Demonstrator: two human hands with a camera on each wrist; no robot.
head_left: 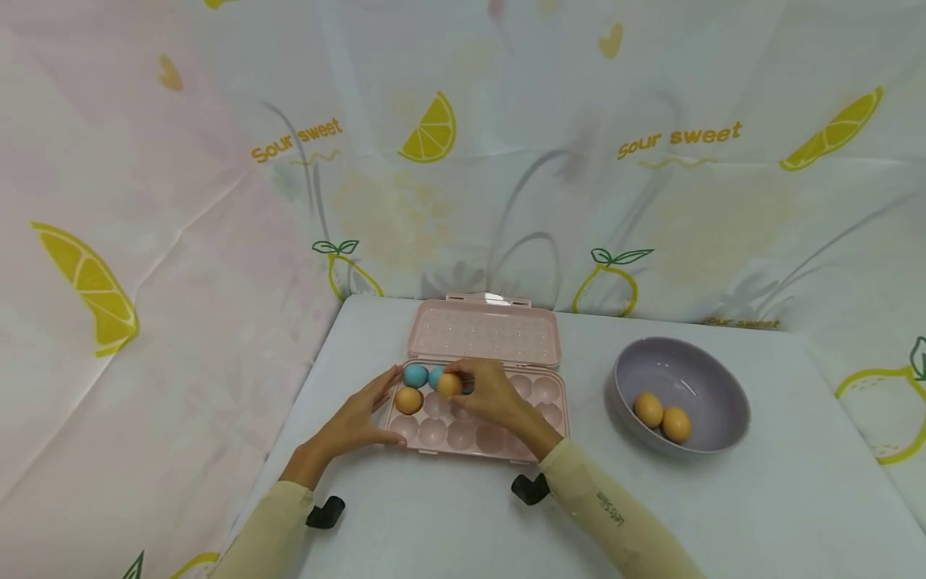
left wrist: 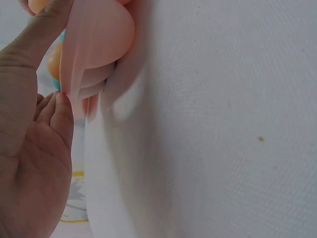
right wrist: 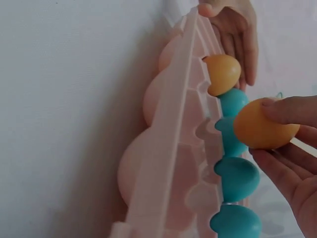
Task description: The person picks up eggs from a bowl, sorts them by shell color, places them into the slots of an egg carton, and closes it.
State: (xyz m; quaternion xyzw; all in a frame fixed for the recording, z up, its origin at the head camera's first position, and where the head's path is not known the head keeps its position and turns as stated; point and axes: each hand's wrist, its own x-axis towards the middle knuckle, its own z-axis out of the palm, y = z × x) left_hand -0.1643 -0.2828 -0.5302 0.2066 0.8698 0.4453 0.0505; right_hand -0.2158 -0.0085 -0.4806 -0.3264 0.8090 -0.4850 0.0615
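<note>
Pinched between my right hand's thumb and fingers is an orange egg, above a pink egg tray with its lid folded back. A second orange egg sits in the middle row at the left end. Several blue eggs fill cups of the back row; my right hand partly covers that row in the head view. My left hand spans the tray's left end, its thumb at the near corner and its fairly straight fingers touching the rim.
To the right of the tray stands a grey-purple bowl holding two orange eggs. A white cloth covers the table. Behind it hangs a lemon-printed curtain.
</note>
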